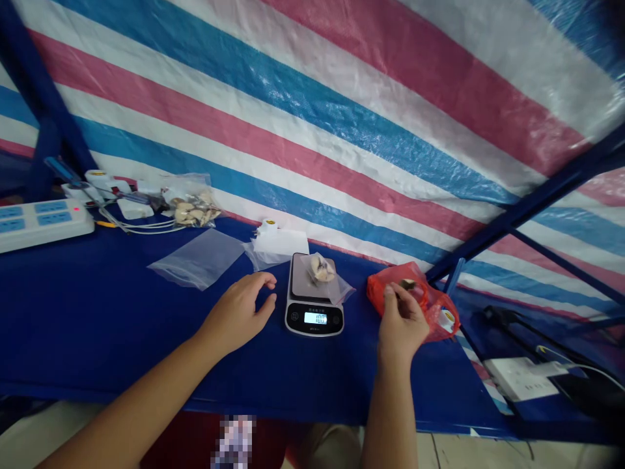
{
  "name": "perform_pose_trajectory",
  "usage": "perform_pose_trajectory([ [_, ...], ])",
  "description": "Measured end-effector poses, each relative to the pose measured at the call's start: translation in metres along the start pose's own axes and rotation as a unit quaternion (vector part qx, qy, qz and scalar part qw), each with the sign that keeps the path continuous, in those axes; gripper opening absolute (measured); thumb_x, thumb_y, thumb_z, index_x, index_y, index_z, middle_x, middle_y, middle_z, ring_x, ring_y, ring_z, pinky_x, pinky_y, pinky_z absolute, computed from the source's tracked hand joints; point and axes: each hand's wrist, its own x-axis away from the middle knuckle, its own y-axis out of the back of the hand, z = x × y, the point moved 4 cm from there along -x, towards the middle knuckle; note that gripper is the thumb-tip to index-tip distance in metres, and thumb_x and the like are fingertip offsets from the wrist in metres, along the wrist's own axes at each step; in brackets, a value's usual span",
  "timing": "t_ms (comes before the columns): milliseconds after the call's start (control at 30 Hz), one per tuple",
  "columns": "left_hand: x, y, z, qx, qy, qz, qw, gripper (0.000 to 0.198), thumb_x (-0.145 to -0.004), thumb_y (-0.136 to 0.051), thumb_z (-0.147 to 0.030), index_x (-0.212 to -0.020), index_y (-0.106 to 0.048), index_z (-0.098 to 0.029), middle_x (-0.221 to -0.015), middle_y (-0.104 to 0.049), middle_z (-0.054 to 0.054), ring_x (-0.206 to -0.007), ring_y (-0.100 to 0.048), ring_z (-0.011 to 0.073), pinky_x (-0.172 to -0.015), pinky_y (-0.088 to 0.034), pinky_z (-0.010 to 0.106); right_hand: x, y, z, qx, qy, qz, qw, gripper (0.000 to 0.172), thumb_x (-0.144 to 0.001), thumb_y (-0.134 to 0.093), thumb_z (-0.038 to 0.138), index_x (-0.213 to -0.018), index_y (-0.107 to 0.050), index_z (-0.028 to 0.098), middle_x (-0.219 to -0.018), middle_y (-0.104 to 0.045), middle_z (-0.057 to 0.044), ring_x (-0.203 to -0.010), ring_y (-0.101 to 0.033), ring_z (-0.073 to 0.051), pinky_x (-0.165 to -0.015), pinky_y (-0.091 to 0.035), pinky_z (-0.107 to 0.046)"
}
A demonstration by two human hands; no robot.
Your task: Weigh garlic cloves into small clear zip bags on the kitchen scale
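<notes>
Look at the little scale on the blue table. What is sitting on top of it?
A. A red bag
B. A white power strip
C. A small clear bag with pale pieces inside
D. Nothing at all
C: a small clear bag holding pale pieces lies on the scale, whose display is lit, while the red bag sits to its right by the right hand.

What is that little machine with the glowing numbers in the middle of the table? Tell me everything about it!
It is a small kitchen scale lying flat on the blue table. Its top is a silvery weighing plate, and its front is a glossy black strip with a lit display that seems to read 100. A clear plastic bag with pale pieces inside lies on the plate. The left hand rests on the table just beside it, apparently not touching it. The right hand is off to its other side.
</notes>
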Motion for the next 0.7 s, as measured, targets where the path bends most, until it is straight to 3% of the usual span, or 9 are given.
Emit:
perform_pose_trajectory([
  [133, 0.0, 0.001, -0.001, 0.002, -0.006, -0.004, 1.0, 0.019, -0.093, -0.051, -0.031, -0.109, -0.059, -0.024, -0.107, -0.071, 0.006, -0.087, -0.068, 0.0211, -0.076, -0.054, 0.035, -0.026, 0.045, 0.001, -0.027, 0.042, -0.171, 0.984, 0.032, -0.08, -0.069, 0.042, -0.1, -0.072, 0.017, -0.099, -0.073, -0.009, -0.09, -0.07, -0.024, -0.093, -0.057, -0.043],
  [200, 0.0, 0.001, -0.003, 0.006, -0.009, -0.001, 1.0, 0.018, -0.093, -0.051, -0.03, -0.108, -0.059, -0.024, -0.106, -0.071, 0.005, -0.089, -0.069, 0.0217, -0.076, -0.054, 0.035, -0.038, 0.061, -0.013, -0.065, 0.006, -0.186, 0.98, 0.029, -0.077, -0.067, 0.036, -0.1, -0.07, 0.017, -0.098, -0.072, -0.007, -0.09, -0.07, -0.023, -0.093, -0.057, -0.044],
  [333, -0.001, -0.001, -0.005, 0.011, -0.011, 0.007, 1.0, 0.02, -0.093, -0.051, -0.031, -0.11, -0.059, -0.023, -0.106, -0.072, 0.006, -0.092, -0.07, 0.0224, -0.079, -0.055, 0.035, -0.049, 0.068, -0.048, -0.067, -0.078, -0.136, 0.985, 0.032, -0.062, -0.07, 0.026, -0.092, -0.07, 0.015, -0.092, -0.069, -0.004, -0.09, -0.068, -0.023, -0.095, -0.056, -0.044],
  [433, 0.0, -0.002, -0.004, 0.015, -0.013, 0.013, 1.0, 0.022, -0.094, -0.05, -0.033, -0.111, -0.059, -0.023, -0.108, -0.071, 0.007, -0.097, -0.07, 0.0234, -0.082, -0.055, 0.036, -0.048, 0.063, -0.062, -0.066, -0.109, -0.113, 0.985, 0.032, -0.059, -0.069, 0.027, -0.09, -0.068, 0.017, -0.09, -0.068, -0.003, -0.083, -0.067, -0.019, -0.086, -0.059, -0.04],
  [567, 0.001, -0.004, -0.002, 0.016, 0.0, 0.027, 1.0, 0.022, -0.095, -0.049, -0.034, -0.113, -0.058, -0.023, -0.109, -0.071, 0.006, -0.102, -0.069, 0.0237, -0.086, -0.055, 0.038, -0.047, 0.049, -0.062, -0.087, -0.141, -0.044, 0.985, 0.038, -0.058, -0.069, 0.034, -0.092, -0.062, 0.018, -0.085, -0.068, -0.002, -0.07, -0.067, -0.017, -0.062, -0.058, -0.031],
  [700, 0.001, -0.005, -0.002, 0.017, 0.0, 0.034, 0.999, 0.022, -0.095, -0.05, -0.034, -0.112, -0.058, -0.023, -0.11, -0.071, 0.006, -0.104, -0.069, 0.0239, -0.087, -0.055, 0.038, -0.04, 0.031, -0.058, -0.073, -0.141, 0.038, 0.987, 0.044, -0.06, -0.07, 0.042, -0.096, -0.064, 0.017, -0.094, -0.072, -0.008, -0.084, -0.071, -0.022, -0.067, -0.059, -0.033],
])
